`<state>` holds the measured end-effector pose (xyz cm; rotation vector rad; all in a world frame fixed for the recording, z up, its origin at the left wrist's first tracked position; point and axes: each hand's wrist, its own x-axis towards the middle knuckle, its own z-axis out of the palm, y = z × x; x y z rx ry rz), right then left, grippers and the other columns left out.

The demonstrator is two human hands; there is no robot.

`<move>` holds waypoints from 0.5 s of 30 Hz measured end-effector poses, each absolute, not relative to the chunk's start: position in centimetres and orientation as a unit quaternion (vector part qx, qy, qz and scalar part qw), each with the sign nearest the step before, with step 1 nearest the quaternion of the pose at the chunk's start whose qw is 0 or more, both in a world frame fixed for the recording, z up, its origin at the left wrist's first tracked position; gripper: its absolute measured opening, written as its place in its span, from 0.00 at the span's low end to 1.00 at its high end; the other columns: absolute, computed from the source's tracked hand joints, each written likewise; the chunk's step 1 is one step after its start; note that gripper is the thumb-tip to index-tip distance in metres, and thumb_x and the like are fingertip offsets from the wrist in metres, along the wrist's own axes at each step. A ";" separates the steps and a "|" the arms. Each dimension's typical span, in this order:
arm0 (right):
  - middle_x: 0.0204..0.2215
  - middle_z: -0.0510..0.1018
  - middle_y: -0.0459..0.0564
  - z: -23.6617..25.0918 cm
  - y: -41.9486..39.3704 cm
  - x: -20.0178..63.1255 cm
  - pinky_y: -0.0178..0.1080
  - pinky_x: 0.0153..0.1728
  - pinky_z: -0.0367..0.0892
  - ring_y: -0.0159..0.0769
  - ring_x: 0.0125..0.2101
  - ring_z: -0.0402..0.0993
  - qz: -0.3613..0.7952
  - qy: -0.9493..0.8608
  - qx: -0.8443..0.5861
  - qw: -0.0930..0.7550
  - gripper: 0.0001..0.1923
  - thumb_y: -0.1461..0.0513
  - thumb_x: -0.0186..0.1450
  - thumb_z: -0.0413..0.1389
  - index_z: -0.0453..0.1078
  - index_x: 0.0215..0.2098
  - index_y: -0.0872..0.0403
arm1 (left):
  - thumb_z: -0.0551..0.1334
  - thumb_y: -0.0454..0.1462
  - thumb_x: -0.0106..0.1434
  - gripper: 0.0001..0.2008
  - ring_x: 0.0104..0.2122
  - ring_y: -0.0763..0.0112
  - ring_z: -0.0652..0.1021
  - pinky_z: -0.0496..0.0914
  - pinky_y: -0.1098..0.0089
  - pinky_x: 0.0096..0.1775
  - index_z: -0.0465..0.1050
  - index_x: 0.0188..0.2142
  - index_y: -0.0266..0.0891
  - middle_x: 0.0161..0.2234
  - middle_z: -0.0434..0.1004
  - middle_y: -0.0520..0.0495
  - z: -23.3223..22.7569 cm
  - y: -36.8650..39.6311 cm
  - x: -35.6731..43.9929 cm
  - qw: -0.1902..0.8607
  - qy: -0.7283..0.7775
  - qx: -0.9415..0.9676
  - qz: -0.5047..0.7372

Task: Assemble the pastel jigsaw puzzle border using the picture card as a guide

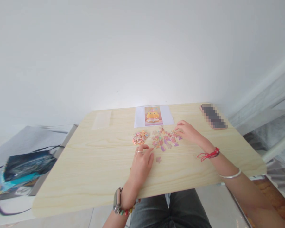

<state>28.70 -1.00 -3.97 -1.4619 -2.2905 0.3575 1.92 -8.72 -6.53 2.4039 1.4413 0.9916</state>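
Note:
Loose jigsaw puzzle pieces (161, 139) in pink, purple and yellow lie spread on the table, some overlapping. To their left is a denser heap of orange-brown puzzle pieces (140, 138). My left hand (142, 164) rests on the table just in front of both groups, its fingers loosely bent and apart, with nothing visible in them. A single pinkish puzzle piece (158, 160) lies right of its thumb. At the right edge of the spread pieces, the fingertips of my right hand (188, 132) are drawn together low over them; whatever is between them is hidden.
Behind the pieces, a white sheet with a printed yellow cartoon figure (153, 116) lies near the wall. A phone (213, 116) is at the back right of the wooden table (92, 177). A clear plastic sheet (102, 120) lies back left. Bags (28, 166) sit beyond the left edge.

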 end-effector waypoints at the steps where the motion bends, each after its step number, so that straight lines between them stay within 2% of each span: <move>1: 0.37 0.69 0.52 -4.1 -1.3 28.9 0.40 0.44 0.63 0.37 0.40 0.67 0.130 -0.815 -0.526 0.203 0.07 0.65 0.61 0.52 0.72 0.33 0.54 | 0.53 0.33 0.61 0.10 0.40 0.64 0.71 0.71 0.60 0.42 0.70 0.41 0.39 0.40 0.65 0.42 -6.6 -8.7 1.9 0.086 0.482 0.806 0.333; 8: 0.38 0.70 0.52 -4.1 -3.4 28.8 0.42 0.47 0.62 0.38 0.43 0.67 0.126 -0.806 -0.540 0.207 0.09 0.66 0.61 0.51 0.73 0.35 0.53 | 0.53 0.33 0.61 0.10 0.40 0.63 0.71 0.71 0.60 0.41 0.70 0.41 0.40 0.39 0.65 0.43 -6.7 -8.7 1.9 0.088 0.479 0.805 0.338; 15: 0.41 0.69 0.53 -2.1 -5.5 27.4 0.43 0.48 0.62 0.39 0.44 0.67 0.121 -0.803 -0.539 0.225 0.09 0.65 0.61 0.51 0.73 0.35 0.52 | 0.54 0.33 0.61 0.10 0.40 0.62 0.71 0.70 0.60 0.42 0.70 0.41 0.39 0.39 0.65 0.42 -6.4 -8.7 1.9 0.083 0.479 0.809 0.330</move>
